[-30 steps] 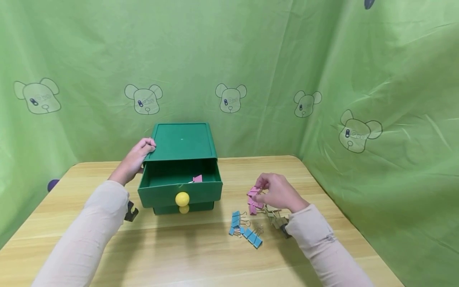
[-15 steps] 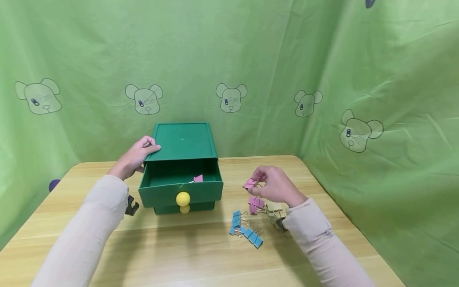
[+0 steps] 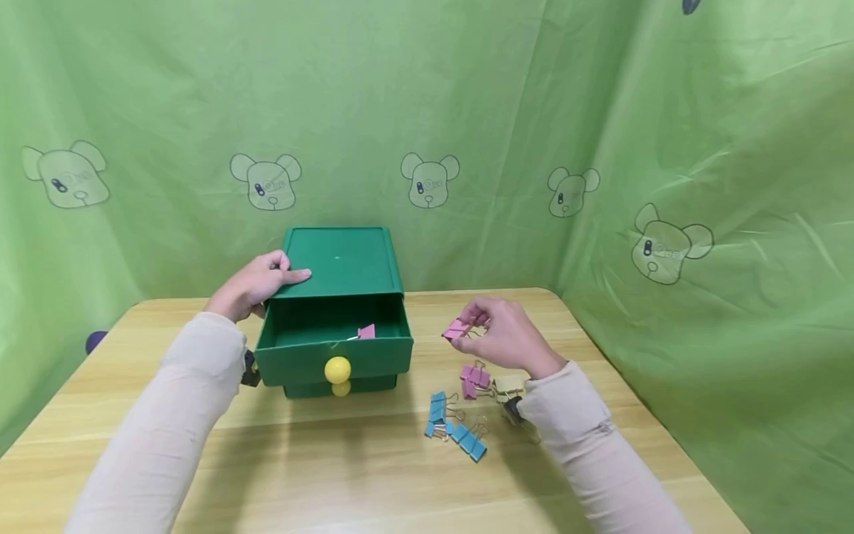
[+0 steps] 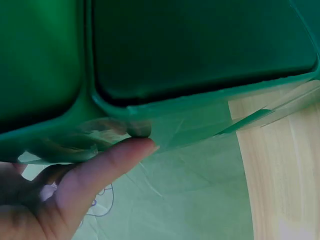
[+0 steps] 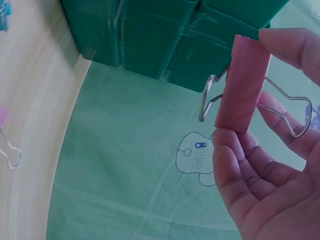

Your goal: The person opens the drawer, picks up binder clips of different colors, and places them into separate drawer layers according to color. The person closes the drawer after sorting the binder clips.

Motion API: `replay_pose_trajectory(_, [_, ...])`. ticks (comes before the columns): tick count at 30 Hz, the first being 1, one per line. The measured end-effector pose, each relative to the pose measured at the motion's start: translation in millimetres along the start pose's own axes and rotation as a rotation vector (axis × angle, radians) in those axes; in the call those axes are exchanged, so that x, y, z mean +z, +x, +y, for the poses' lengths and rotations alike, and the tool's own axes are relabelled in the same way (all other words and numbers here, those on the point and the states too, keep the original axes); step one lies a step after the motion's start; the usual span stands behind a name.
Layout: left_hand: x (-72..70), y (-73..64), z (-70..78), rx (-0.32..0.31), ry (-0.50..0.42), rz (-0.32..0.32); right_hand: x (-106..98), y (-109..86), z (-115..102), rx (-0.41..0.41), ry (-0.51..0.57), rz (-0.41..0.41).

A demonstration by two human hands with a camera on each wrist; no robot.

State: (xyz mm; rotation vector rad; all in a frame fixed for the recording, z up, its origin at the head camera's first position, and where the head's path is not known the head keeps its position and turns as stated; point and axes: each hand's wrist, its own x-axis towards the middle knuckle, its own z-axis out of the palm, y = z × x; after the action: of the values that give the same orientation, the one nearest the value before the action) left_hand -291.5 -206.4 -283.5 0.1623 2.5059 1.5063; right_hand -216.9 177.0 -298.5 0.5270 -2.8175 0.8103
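Observation:
Between thumb and fingertips, my right hand pinches a pink binder clip above the table. Its wire handles are spread to both sides in the right wrist view. My left hand rests at the upper left edge of a green drawer cabinet, its thumb straight against it; the other fingers are partly hidden. The upper drawer, with a yellow knob, is pulled out. Inside it lies another pink binder clip. More pink binder clips lie on the table below my right hand.
Blue binder clips lie nearer the front. Yellowish clips and a dark item sit by my right wrist, partly covered. A dark object shows beside my left cuff. Green curtains stand behind and right of the wooden table.
My right hand has lifted a pink binder clip off the pile and carried it up and left. My left thumb has slid farther onto the cabinet top. The drawer stays out.

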Motion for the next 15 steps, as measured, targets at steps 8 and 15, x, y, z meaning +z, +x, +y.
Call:
replay_pose_trajectory(8, [-2.5, -1.1, -1.3, -0.034, -0.007, -0.003, 4, 4.5, -6, -0.023, 0.047, 0.049])
replay_pose_trajectory(15, [-4.8, 1.6, 2.6, -0.043, 0.012, 0.007, 2, 11.6, -13, -0.042, 0.06, 0.077])
